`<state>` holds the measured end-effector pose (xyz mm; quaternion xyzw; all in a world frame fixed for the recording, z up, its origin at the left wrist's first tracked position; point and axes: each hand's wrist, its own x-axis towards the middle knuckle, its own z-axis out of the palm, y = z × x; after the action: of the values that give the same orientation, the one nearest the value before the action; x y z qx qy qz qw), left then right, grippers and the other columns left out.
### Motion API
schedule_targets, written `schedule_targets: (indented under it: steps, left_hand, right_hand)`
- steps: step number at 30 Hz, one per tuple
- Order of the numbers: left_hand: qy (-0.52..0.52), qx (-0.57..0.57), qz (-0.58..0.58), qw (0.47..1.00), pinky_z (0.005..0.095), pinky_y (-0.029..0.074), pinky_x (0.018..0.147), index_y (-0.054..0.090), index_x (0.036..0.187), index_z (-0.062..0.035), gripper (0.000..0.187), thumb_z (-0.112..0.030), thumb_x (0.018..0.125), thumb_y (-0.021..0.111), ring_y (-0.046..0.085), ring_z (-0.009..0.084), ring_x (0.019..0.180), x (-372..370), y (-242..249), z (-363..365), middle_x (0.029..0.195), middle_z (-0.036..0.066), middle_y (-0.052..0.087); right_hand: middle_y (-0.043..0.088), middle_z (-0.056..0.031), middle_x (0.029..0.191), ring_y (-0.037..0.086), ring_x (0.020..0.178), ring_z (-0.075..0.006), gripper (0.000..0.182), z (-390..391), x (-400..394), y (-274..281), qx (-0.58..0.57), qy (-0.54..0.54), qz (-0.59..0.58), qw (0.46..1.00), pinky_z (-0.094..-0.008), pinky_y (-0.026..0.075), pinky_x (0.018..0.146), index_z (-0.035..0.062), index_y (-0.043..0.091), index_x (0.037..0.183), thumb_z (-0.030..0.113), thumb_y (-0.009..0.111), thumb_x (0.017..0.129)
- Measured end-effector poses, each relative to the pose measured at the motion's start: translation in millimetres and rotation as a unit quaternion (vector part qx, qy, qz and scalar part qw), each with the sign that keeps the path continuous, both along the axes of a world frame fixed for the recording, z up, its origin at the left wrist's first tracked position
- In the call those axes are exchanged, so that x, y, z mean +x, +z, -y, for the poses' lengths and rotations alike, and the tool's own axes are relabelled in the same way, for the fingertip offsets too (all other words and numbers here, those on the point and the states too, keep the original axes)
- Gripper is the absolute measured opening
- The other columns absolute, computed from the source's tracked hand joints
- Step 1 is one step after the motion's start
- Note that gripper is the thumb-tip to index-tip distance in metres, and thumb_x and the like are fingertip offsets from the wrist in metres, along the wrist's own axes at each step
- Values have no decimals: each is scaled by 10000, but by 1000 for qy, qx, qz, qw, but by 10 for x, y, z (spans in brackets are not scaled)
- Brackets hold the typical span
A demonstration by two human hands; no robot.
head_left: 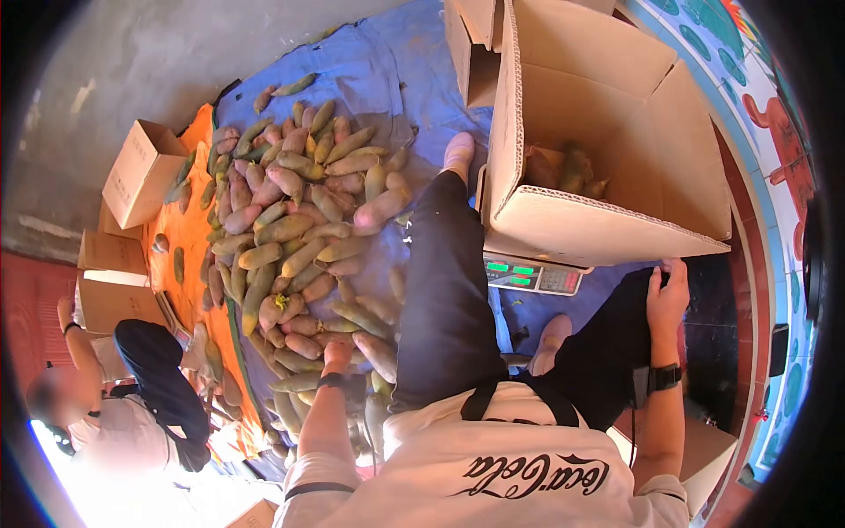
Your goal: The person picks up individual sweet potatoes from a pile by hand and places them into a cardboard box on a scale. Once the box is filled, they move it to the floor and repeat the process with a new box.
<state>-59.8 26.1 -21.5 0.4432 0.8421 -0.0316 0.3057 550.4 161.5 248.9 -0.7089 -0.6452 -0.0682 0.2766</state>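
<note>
A large pile of green and reddish radishes [286, 229] lies on a blue sheet. My left hand [337, 355] is at the pile's near side, against the radishes; its fingers are too small and hidden to read. On the other side, my right hand [668, 295] rests by my knee, just below the corner of a big open cardboard box [607, 216], with nothing visible in it. Several radishes [563, 167] lie inside that box. Beneath it is a digital scale [537, 275] with lit green displays.
At the left a co-worker [123, 422] sits beside an orange sheet [189, 238]. Cardboard boxes [141, 176] stand along the left wall. Another carton [480, 62] is behind the big box. A painted wall [783, 158] curves along the right.
</note>
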Motion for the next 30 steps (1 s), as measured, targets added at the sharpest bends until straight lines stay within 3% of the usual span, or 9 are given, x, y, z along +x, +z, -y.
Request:
schedule_targets:
  steps: [2,5,8,11,14,24,30]
  left_hand:
    - [27,-55,15,998,435,477,894,667,1016,-71,405,-393,814,527,607,366,1016,30,-49,-6,1015,222,648]
    - [61,-32,48,996,428,456,926,645,1090,-92,437,-408,806,542,589,356,1057,95,-164,85,1075,228,628]
    - [3,-60,72,996,424,446,940,606,1152,-99,462,-400,805,556,574,353,1084,120,-245,114,1124,225,611]
    - [26,-39,72,996,429,452,927,585,1172,-106,453,-378,811,566,575,354,1077,186,-387,188,1123,219,613]
    - [42,-73,88,993,428,451,925,561,1194,-113,454,-348,805,578,571,354,1079,332,-167,111,1124,217,613]
    - [-3,-93,101,991,433,442,932,565,1162,-132,409,-322,800,574,544,369,1104,375,-184,125,1163,209,588]
    - [-22,-18,97,995,433,463,881,589,1102,-128,318,-285,825,581,573,374,1048,301,-242,170,1107,209,613]
  right_hand:
    - [590,-181,963,594,876,-337,243,-3,12,-13,0,-2,3,1000,-390,470,783,-22,525,1057,12,572,822]
    - [591,-182,953,595,870,-340,239,-4,13,-15,3,-2,12,1000,-391,472,776,-20,522,1055,15,573,824]
    - [589,-182,953,595,871,-342,227,-1,35,-30,2,1,16,1000,-392,473,773,-18,517,1044,18,573,827]
    - [585,-182,956,594,875,-345,214,-3,34,-25,-6,-1,14,1000,-392,472,771,-16,512,1033,21,571,831]
    - [583,-181,952,593,876,-346,205,-6,42,-31,-9,-1,22,1000,-393,472,767,-16,509,1029,23,568,837]
    - [589,-174,955,601,886,-332,224,4,28,-25,-9,-8,28,1000,-391,476,767,-14,500,1060,32,567,852]
    - [594,-171,952,604,882,-332,215,2,42,-20,-22,-12,33,999,-396,477,767,-8,502,1058,40,568,859]
